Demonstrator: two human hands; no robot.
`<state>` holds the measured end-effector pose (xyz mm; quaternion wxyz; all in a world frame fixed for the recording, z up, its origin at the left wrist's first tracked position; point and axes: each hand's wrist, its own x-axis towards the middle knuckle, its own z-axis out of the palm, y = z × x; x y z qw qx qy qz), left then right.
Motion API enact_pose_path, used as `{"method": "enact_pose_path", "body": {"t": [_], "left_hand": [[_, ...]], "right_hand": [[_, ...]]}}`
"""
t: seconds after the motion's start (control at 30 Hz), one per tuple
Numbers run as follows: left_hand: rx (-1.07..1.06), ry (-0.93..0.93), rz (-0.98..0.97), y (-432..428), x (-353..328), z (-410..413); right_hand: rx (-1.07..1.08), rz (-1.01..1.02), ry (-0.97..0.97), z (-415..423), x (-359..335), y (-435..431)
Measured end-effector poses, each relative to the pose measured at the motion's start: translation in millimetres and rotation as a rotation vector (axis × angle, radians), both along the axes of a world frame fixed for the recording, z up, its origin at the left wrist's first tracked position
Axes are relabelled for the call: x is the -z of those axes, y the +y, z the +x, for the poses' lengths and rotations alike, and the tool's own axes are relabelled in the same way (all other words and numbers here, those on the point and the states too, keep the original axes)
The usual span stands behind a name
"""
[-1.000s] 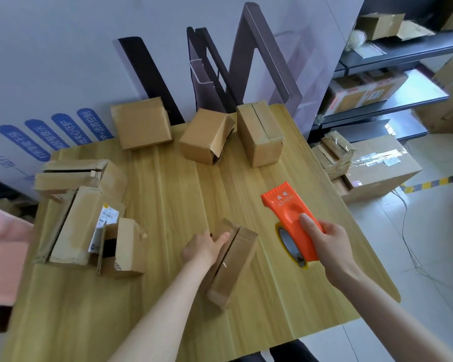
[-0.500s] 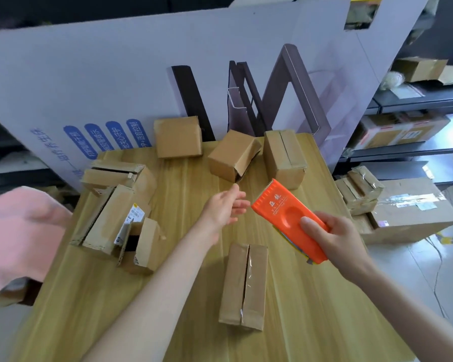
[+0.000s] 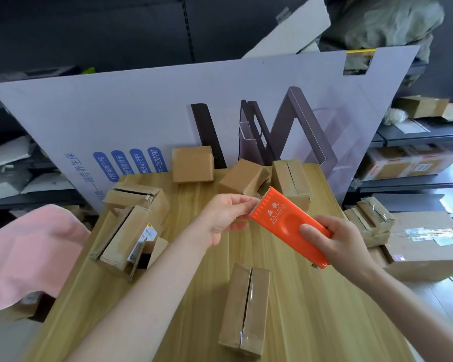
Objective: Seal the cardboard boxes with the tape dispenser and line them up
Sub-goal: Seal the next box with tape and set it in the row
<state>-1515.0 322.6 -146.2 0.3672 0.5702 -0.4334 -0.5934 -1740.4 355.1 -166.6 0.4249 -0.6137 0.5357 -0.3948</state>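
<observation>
My right hand (image 3: 335, 241) grips the orange tape dispenser (image 3: 285, 223) above the middle of the wooden table (image 3: 194, 296). My left hand (image 3: 224, 218) reaches to the dispenser's toothed front end, fingertips pinching at it; what they pinch is too small to tell. A narrow cardboard box (image 3: 246, 309) lies flat on the table below the hands, its flaps closed with a strip of clear tape along the seam. Three boxes (image 3: 192, 164) (image 3: 242, 176) (image 3: 290, 178) stand at the table's far edge. A group of open boxes (image 3: 131, 226) lies at the left.
A large printed grey board (image 3: 220, 113) leans behind the table. Pink cloth (image 3: 24, 254) lies at the left edge. Larger boxes (image 3: 424, 241) sit on the floor to the right, beside dark shelves (image 3: 413, 163) holding more boxes.
My left hand let go of the narrow box, which now lies flat, and rose to the dispenser's front end. My right hand lifted the dispenser. The view tilted upward.
</observation>
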Motion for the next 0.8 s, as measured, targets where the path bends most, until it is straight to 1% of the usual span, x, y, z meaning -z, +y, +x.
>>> {"method": "enact_pose_path", "body": {"t": [0.17, 0.27, 0.47, 0.57, 0.7, 0.8], "left_hand": [[-0.17, -0.09, -0.098, -1.6, -2.6, -2.9], [-0.262, -0.18, -0.118, -10.0, 1.0, -3.1], [-0.405, -0.202, -0.128, -28.7, 8.0, 1.1], [-0.459, -0.219, -0.121, -36.0, 16.6, 15.4], [-0.548, -0.229, -0.073, -38.8, 34.8, 41.4], [-0.585, -0.238, -0.006, -31.5, 55.4, 51.9]], "right_hand": [[0.02, -0.042, 0.059, 4.5, -2.1, -2.9], [0.026, -0.066, 0.155, 14.1, -8.0, -3.3], [0.023, -0.084, 0.317, 17.9, -21.3, -7.3], [0.021, -0.052, 0.394, 1.7, -19.6, -6.2], [0.038, 0.012, 0.416, -27.1, -11.4, -0.5], [0.031, 0.096, 0.432, -42.8, -2.8, 7.0]]}}
